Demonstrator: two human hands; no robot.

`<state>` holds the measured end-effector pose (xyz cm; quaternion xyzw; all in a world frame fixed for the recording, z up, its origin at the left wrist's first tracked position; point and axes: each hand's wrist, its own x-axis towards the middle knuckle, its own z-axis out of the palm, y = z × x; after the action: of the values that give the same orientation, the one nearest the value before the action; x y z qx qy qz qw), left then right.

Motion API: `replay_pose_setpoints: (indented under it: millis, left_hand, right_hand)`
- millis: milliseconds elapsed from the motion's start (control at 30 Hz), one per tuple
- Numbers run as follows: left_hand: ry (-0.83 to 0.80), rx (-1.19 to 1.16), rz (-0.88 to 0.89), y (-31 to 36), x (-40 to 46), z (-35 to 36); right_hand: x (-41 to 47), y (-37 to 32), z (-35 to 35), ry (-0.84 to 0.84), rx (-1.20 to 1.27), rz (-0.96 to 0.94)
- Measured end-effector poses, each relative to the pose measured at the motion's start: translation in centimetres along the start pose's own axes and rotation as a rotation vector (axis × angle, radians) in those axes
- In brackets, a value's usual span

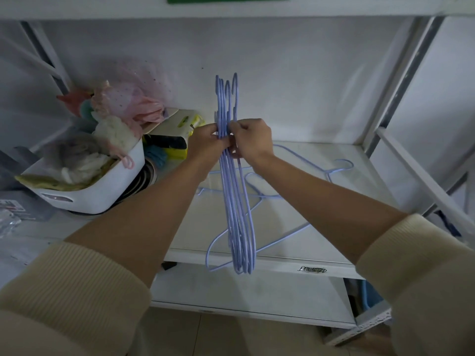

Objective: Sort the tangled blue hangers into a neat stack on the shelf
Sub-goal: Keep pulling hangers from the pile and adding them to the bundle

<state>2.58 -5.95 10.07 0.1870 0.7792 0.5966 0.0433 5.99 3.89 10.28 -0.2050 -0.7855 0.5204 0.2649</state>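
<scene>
A bundle of several thin blue hangers (237,201) stands on edge above the white shelf (303,242), hooks pointing up and away from me. My left hand (207,143) and my right hand (253,140) pinch the bundle from either side near its upper part. Loose blue hangers (312,165) lie flat on the shelf behind and under the bundle, one with its hook at the right. Another loose hanger's curved end (213,246) sticks out over the shelf's front edge.
A white basket (102,191) stuffed with soft pastel items sits at the left of the shelf. Packets and dark objects (174,134) lie behind it. A lower shelf (244,291) shows beneath. Metal frame posts (401,80) rise at the right.
</scene>
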Motion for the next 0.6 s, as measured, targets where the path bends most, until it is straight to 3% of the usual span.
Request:
replay_pose_setpoints:
  millis: [233, 500, 600]
  left_hand:
    - [0.008, -0.069, -0.046, -1.0, 0.7, -0.4]
    - [-0.019, -0.04, 0.005, -1.0, 1.6, 2.4]
    - [-0.02, -0.037, 0.042, -0.8, 1.6, 3.8]
  right_hand:
    - [-0.2, 0.1, 0.7, -0.15, -0.092, -0.048]
    - [0.7, 1.0, -1.8, -0.188, -0.107, -0.032]
    - [2.0, 2.6, -4.3, -0.112, -0.097, 0.046]
